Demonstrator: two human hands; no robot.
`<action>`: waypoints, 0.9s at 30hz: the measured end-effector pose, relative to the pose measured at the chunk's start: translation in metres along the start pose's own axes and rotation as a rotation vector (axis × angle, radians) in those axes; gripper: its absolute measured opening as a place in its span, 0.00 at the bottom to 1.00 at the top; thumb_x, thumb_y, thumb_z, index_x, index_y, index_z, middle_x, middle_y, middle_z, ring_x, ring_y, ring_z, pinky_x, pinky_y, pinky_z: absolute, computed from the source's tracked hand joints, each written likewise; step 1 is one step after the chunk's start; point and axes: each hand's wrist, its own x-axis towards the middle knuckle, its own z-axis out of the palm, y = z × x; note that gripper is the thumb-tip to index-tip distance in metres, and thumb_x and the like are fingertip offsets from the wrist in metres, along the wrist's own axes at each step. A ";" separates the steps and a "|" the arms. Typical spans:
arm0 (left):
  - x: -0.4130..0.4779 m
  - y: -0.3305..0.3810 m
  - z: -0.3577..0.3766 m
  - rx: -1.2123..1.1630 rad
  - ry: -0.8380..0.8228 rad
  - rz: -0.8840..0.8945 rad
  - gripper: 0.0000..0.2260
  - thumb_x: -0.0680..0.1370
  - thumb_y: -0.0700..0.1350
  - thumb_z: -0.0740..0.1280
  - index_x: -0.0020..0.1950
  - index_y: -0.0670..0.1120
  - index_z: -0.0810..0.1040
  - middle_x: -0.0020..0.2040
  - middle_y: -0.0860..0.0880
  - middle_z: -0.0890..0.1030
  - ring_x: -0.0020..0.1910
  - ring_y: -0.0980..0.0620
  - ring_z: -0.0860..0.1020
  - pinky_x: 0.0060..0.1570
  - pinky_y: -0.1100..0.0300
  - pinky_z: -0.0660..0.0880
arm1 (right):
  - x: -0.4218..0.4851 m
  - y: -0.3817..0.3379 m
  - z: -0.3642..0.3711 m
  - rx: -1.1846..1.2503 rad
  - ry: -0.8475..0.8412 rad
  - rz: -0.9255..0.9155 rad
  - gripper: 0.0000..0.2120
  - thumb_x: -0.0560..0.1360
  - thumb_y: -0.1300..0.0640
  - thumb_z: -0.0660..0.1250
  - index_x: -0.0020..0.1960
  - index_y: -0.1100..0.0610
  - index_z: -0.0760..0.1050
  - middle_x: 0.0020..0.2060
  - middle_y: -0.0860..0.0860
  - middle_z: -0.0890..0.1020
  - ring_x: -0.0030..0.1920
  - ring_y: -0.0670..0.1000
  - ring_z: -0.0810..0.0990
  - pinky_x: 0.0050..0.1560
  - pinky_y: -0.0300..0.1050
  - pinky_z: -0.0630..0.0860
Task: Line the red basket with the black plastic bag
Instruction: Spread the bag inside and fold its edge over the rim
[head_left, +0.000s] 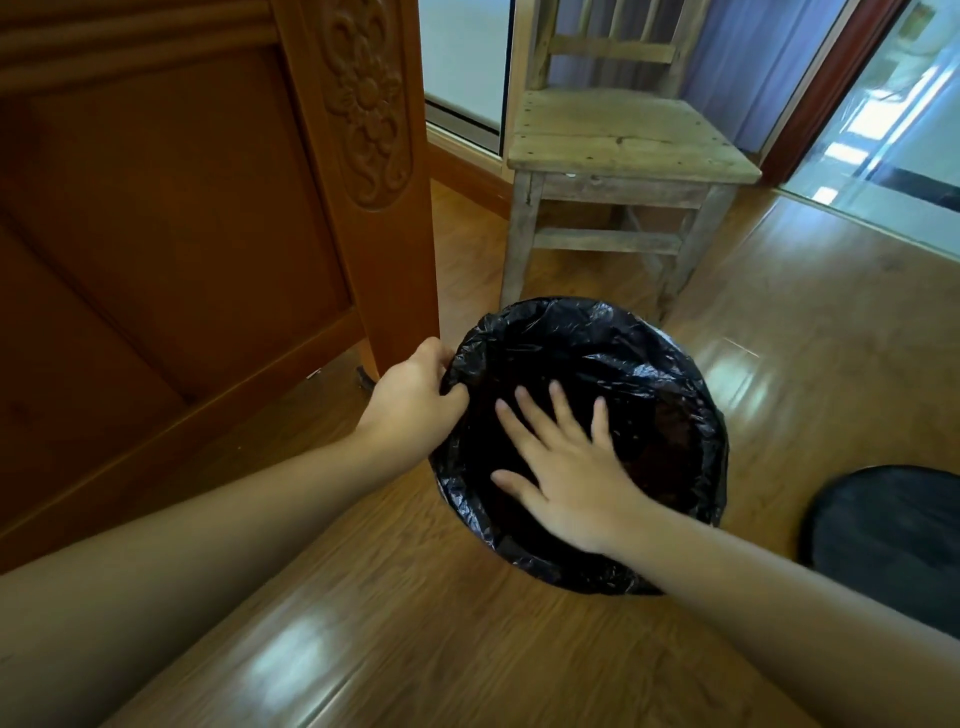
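On the wooden floor (415, 649), between a carved wooden panel (171, 218) and a pale wooden chair (623, 140), the black plastic bag (649, 358) is seen spread over a round opening, its edge folded outward all around; the red basket itself is fully hidden beneath it. The bag's left rim is pinched by the closed left hand (410, 400), while the right hand (566, 473) is laid open, fingers spread, inside the bag
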 end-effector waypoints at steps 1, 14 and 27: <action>0.000 0.000 -0.003 0.029 -0.016 0.001 0.11 0.77 0.44 0.62 0.58 0.47 0.68 0.49 0.45 0.78 0.43 0.49 0.78 0.42 0.50 0.79 | 0.002 0.010 -0.002 -0.166 0.033 -0.067 0.33 0.73 0.34 0.39 0.73 0.48 0.37 0.74 0.50 0.40 0.71 0.57 0.31 0.60 0.60 0.23; 0.003 0.010 -0.012 0.153 -0.099 0.229 0.10 0.77 0.41 0.62 0.57 0.47 0.68 0.37 0.39 0.81 0.30 0.40 0.78 0.26 0.48 0.73 | 0.012 0.051 0.020 -0.371 -0.366 0.094 0.36 0.73 0.31 0.39 0.72 0.49 0.32 0.73 0.50 0.35 0.72 0.56 0.33 0.60 0.59 0.22; -0.003 0.010 -0.005 0.071 -0.199 0.238 0.12 0.77 0.42 0.62 0.60 0.48 0.69 0.39 0.51 0.79 0.32 0.56 0.78 0.30 0.64 0.77 | 0.013 0.009 0.041 -0.279 -0.303 0.138 0.39 0.71 0.30 0.42 0.65 0.49 0.23 0.70 0.52 0.28 0.69 0.57 0.26 0.65 0.65 0.31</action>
